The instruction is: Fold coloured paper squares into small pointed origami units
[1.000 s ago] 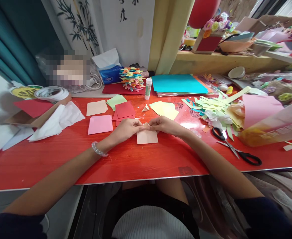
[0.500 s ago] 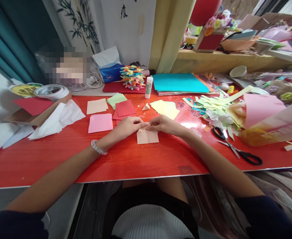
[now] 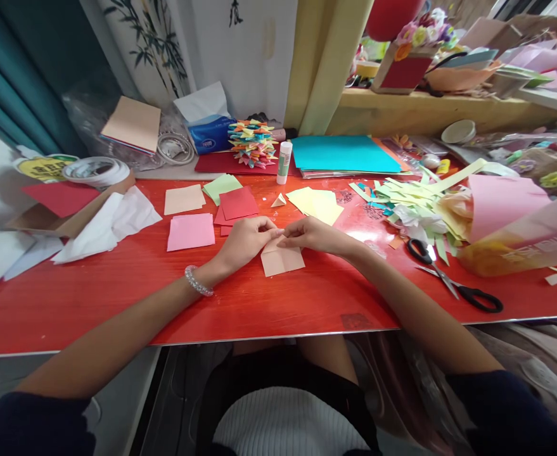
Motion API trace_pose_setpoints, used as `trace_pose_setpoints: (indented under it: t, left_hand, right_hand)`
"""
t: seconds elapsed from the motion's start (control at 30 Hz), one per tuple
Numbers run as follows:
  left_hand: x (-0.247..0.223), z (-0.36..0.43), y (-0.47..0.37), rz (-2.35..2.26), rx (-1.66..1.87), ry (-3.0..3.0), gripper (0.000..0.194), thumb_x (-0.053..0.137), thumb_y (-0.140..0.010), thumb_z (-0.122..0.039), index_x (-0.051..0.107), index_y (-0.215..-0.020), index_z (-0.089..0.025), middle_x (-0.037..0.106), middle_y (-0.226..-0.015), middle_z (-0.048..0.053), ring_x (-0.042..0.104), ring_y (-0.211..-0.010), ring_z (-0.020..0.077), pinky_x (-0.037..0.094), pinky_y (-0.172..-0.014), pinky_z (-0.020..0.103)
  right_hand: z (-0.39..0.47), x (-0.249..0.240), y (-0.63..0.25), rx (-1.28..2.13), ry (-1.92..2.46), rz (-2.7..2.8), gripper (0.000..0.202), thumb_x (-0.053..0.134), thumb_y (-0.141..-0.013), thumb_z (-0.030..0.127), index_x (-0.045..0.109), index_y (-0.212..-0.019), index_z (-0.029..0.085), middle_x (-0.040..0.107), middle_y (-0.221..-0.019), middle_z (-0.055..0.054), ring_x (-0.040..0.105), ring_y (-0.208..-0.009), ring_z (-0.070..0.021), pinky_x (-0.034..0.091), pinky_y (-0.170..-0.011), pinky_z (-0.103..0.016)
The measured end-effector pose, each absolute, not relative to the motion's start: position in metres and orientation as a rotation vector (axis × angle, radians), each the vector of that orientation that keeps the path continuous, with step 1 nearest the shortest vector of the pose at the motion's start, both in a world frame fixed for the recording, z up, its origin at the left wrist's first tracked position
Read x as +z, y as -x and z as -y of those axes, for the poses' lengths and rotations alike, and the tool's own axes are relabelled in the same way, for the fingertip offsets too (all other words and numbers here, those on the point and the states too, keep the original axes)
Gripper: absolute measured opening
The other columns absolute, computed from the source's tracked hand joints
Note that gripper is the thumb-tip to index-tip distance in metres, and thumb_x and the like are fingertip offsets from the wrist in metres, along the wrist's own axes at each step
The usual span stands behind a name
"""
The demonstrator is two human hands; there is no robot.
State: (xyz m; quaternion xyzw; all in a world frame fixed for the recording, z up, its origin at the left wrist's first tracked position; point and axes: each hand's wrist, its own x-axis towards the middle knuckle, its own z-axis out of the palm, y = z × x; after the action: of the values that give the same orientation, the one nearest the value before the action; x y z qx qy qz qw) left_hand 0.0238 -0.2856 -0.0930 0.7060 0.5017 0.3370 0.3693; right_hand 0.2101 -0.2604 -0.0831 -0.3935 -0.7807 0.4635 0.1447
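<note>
A small peach paper square (image 3: pixel 282 261) with creases lies on the red table, its top edge under my fingers. My left hand (image 3: pixel 249 238) pinches its upper left part, thumb and fingertips together. From the other side my right hand (image 3: pixel 309 234) pinches the upper right part, its fingertips almost meeting the left ones. The fold at the top is partly hidden by the fingers. Just beyond the hands sits a small folded peach triangle (image 3: pixel 279 200). Red paper squares (image 3: pixel 238 204) lie behind my left hand, and pale yellow squares (image 3: pixel 315 204) behind the right.
Pink squares (image 3: pixel 191 232), peach squares (image 3: pixel 184 199) and green squares (image 3: pixel 222 186) lie to the left. A glue stick (image 3: pixel 284 163) stands upright near a folded-paper model (image 3: pixel 252 144). On the right are black-handled scissors (image 3: pixel 454 278) and a heap of paper strips (image 3: pixel 411 200).
The peach square has turned slightly, its lower edge now tilted. Both hands keep their pinch on its top, with the left hand shifted a little. The camera view has moved slightly.
</note>
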Motion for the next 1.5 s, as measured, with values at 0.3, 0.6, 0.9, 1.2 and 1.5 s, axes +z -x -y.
trace_pose_setpoints:
  t: [0.3,0.6,0.9,1.2,1.5]
  left_hand:
    - [-0.094,0.281,-0.023,-1.309,0.853,-1.756,0.025,0.057,-0.081,-0.038,0.059,-0.069,-0.016,0.061,-0.069,0.001,0.053,-0.068,0.0142,0.038,-0.063,0.027]
    - [-0.090,0.285,-0.022,-1.330,0.924,-1.720,0.024,0.055,-0.080,-0.038,0.059,-0.070,-0.016,0.061,-0.070,0.000,0.054,-0.068,0.0151,0.039,-0.064,0.026]
    - [-0.084,0.288,-0.020,-1.292,1.012,-1.712,0.026,0.055,-0.082,-0.039,0.059,-0.069,-0.017,0.058,-0.068,-0.001,0.050,-0.066,0.0136,0.036,-0.063,0.025]
    - [-0.072,0.283,-0.003,-1.306,1.230,-1.507,0.026,0.061,-0.080,-0.037,0.056,-0.068,-0.015,0.049,-0.062,-0.003,0.041,-0.057,0.0082,0.032,-0.054,0.021]
    - [-0.068,0.293,-0.014,-1.059,1.260,-1.133,0.025,0.061,-0.082,-0.039,0.054,-0.088,-0.016,0.048,-0.059,-0.005,0.046,-0.050,0.0071,0.035,-0.040,0.016]
  right_hand:
    - [0.251,-0.095,-0.213,1.508,1.046,2.157,0.040,0.061,-0.078,0.053,0.053,-0.063,0.016,0.043,-0.059,0.003,0.038,-0.056,-0.0094,0.031,-0.055,-0.026]
    - [0.259,-0.088,-0.213,1.556,1.090,2.063,0.045,0.059,-0.078,0.059,0.055,-0.068,0.015,0.050,-0.065,0.001,0.047,-0.061,-0.0116,0.037,-0.058,-0.026]
    - [0.259,-0.083,-0.212,1.568,1.008,2.048,0.044,0.055,-0.082,0.058,0.049,-0.067,0.017,0.047,-0.066,0.002,0.051,-0.063,-0.0125,0.043,-0.061,-0.028]
    - [0.251,-0.079,-0.226,1.342,1.093,1.993,0.030,0.055,-0.086,0.041,0.061,-0.073,0.015,0.064,-0.072,-0.004,0.061,-0.069,-0.0144,0.048,-0.069,-0.030]
    - [0.275,-0.068,-0.204,1.813,0.823,1.821,0.036,0.066,-0.078,0.044,0.063,-0.101,0.016,0.066,-0.097,-0.008,0.068,-0.077,-0.0171,0.055,-0.065,-0.029]
